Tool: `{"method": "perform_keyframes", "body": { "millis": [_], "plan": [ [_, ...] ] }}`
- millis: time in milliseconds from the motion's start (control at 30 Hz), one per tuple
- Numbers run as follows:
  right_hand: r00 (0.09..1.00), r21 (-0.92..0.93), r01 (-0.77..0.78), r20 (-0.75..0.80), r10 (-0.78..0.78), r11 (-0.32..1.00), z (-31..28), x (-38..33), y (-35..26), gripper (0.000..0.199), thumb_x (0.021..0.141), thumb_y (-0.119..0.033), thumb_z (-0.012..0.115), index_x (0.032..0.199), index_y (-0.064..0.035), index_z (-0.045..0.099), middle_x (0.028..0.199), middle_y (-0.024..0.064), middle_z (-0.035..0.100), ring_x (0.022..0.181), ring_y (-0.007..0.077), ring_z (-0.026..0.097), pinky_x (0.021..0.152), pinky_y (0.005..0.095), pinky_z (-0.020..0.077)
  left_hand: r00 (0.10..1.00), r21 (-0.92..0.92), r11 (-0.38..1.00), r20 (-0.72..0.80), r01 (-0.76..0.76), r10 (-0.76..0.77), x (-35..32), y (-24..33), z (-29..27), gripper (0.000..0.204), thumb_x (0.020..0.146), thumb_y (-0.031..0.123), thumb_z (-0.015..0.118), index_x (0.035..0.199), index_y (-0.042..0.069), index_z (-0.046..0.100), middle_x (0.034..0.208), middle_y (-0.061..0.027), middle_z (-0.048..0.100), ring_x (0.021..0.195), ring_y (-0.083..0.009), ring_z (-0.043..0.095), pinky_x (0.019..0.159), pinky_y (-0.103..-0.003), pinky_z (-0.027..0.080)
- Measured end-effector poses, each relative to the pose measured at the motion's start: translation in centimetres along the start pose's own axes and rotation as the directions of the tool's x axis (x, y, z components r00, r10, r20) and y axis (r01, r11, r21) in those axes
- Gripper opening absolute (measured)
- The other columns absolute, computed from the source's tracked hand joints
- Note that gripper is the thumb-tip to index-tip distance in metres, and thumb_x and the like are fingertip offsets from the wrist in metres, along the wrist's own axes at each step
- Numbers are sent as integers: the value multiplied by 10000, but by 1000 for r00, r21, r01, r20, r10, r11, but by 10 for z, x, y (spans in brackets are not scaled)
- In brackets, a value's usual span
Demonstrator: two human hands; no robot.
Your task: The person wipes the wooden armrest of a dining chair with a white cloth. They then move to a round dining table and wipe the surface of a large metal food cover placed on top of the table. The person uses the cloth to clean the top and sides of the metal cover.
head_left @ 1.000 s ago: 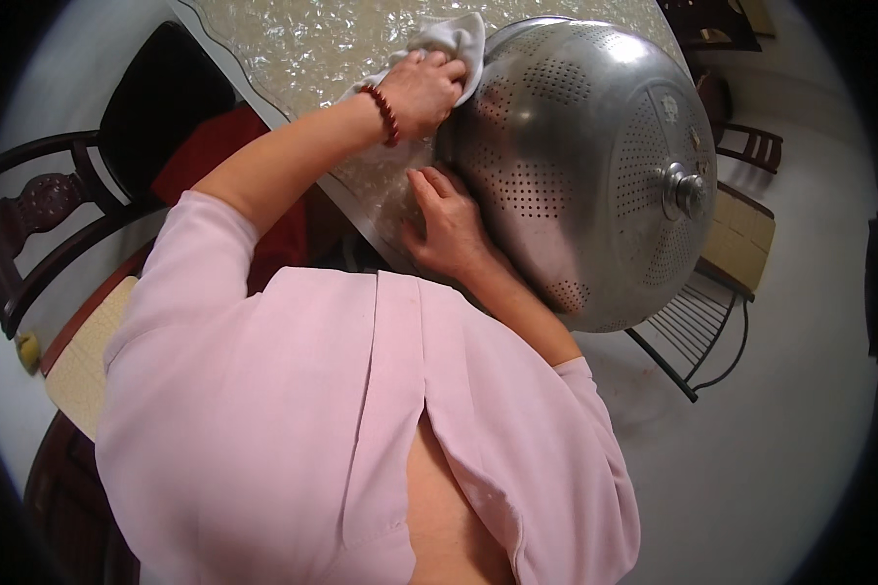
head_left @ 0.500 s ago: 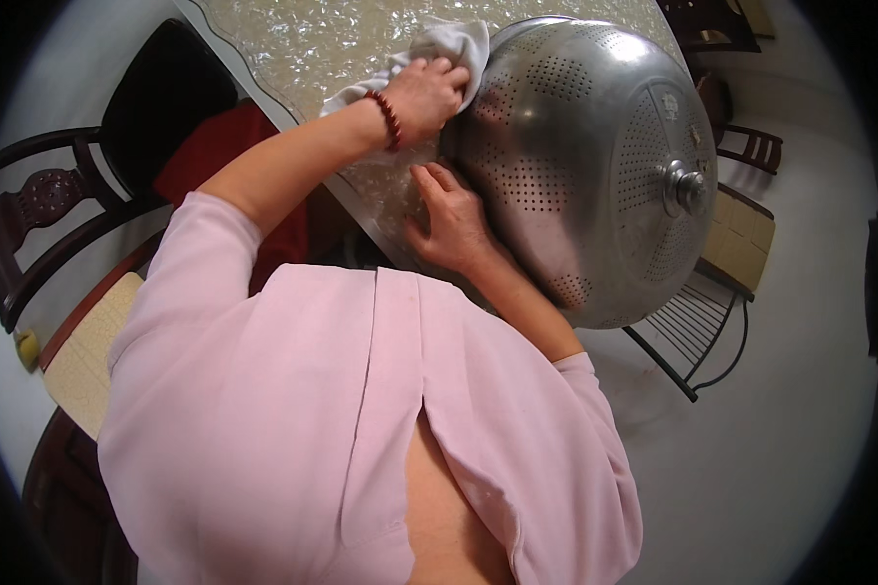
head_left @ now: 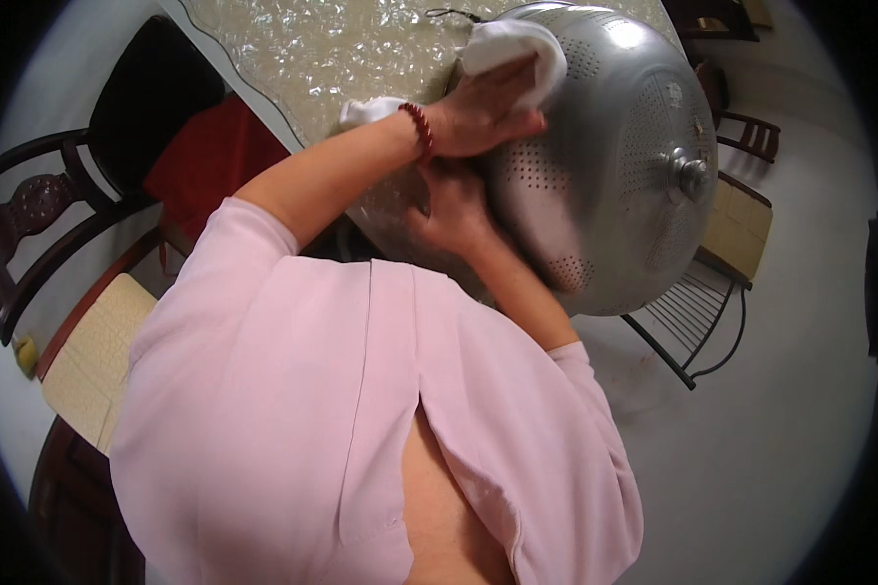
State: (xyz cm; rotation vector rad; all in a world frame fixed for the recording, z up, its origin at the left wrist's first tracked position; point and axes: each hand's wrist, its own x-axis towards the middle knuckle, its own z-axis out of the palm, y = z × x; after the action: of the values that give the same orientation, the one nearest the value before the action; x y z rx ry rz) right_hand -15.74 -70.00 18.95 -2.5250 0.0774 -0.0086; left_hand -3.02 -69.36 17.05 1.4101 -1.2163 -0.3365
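nearest the camera is the person's pink top (head_left: pixel 293 419), both forearms running up out of it toward the table. the right hand (head_left: pixel 454 210) sits lower, fingers spread and pressed flat against the near rim of the colander (head_left: pixel 605 166), steadying it; it grips nothing else, and the palm side is hidden. just above it the left hand (head_left: pixel 483 107), a red bead bracelet (head_left: pixel 419 132) at the wrist, is laid palm-down over a white cloth (head_left: pixel 517 49) and presses the cloth onto the colander's outer wall; the fingers lie fairly flat and close together. a tail of the cloth shows below the wrist, over the table.

the colander is a big perforated metal bowl, tipped on its side at the table's edge. its domed bottom faces right and toward the camera, with a small knob (head_left: pixel 691 175) near the middle; its open mouth faces left, toward the hands and away from view. its axis runs roughly left to right. both hands are on its left side, the left hand on the upper part, the right hand on the lower part.

beyond lies the table (head_left: pixel 312 58), topped with a clear crinkled cover. a dark wooden chair (head_left: pixel 29 214) stands to the left, a wire chair (head_left: pixel 698 312) under the colander on the right.
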Motion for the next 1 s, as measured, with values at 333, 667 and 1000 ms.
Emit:
{"method": "perform_keyframes", "body": {
  "millis": [333,667,1000],
  "plan": [
    [998,98,-60,23,58,993,-10,6,4,511,617,-94,669,1110,-9,568,1090,232,560,1019,392,552,856,411,491,948,546,810,84,213,-306,-18,-23,-22,535,984,444,328,1334,45,402,1249,-184,548,1227,-335,472,1079,-601,60],
    [954,-34,-160,-261,146,986,24,-94,-20,553,697,22,596,1236,49,481,1345,312,387,1215,480,412,1028,479,372,986,699,713,71,59,-151,-17,-39,-36,313,955,291,441,1132,50,533,1145,-139,600,1144,-306,516,1060,-580,193],
    [953,15,-175,-247,174,984,37,-108,0,630,587,-41,644,1204,15,527,1349,242,427,1214,428,420,1014,454,374,906,608,679,356,-412,230,-112,22,7,220,662,181,595,843,64,641,817,-74,613,871,-253,574,822,-447,444]
  ]
}}
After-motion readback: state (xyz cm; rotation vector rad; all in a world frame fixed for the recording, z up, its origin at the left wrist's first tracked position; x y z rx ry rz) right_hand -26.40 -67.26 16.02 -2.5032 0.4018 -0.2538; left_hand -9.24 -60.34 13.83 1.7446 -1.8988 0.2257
